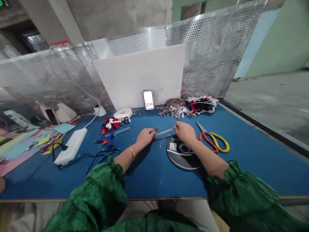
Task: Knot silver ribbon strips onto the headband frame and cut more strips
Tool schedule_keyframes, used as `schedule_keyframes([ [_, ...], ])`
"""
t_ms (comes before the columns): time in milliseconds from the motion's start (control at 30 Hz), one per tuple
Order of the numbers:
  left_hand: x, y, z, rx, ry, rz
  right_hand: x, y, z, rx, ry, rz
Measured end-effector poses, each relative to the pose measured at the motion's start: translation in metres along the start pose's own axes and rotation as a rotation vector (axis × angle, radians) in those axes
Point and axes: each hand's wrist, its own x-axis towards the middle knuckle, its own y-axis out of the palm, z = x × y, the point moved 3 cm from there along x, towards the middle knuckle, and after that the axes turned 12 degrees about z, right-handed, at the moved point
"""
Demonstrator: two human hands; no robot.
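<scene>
A narrow pale grey ribbon (165,131) stretches between my two hands above the blue table. My left hand (146,136), with a gold bangle at the wrist, pinches its left end, where a small darker bit sticks out at the fingertips. The other end is pinched between the fingers of my right hand (184,132). Below and partly behind my right forearm lies a black ribbon spool (174,154) with a white label, flat on the table. Scissors (212,138) with one red and one yellow handle lie to the right, blades half apart.
A blue glue gun (107,139), red and white bows (111,123) and a white ribbon roll (123,113) lie left. Farther left is a power strip (71,147) with cables. Grey ribbon pieces (174,110) lie behind, near a lit phone (148,100) against a white board (142,74).
</scene>
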Motion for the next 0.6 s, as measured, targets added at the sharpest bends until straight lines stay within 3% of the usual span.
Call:
schedule_keyframes([
  [167, 0.064, -0.063, -0.012, 0.250, 0.010, -0.059, -0.002, 0.007, 0.006, -0.066, -0.070, 0.079],
  [267, 0.101, -0.084, -0.027, 0.354, 0.007, -0.122, -0.005, 0.007, 0.010, -0.086, -0.115, 0.049],
  [400, 0.141, -0.077, -0.056, 0.417, 0.025, -0.113, -0.007, 0.005, 0.011, -0.119, -0.153, 0.021],
  [600, 0.182, -0.035, -0.123, 0.397, 0.198, -0.072, -0.009, -0.001, 0.016, -0.181, -0.197, 0.027],
])
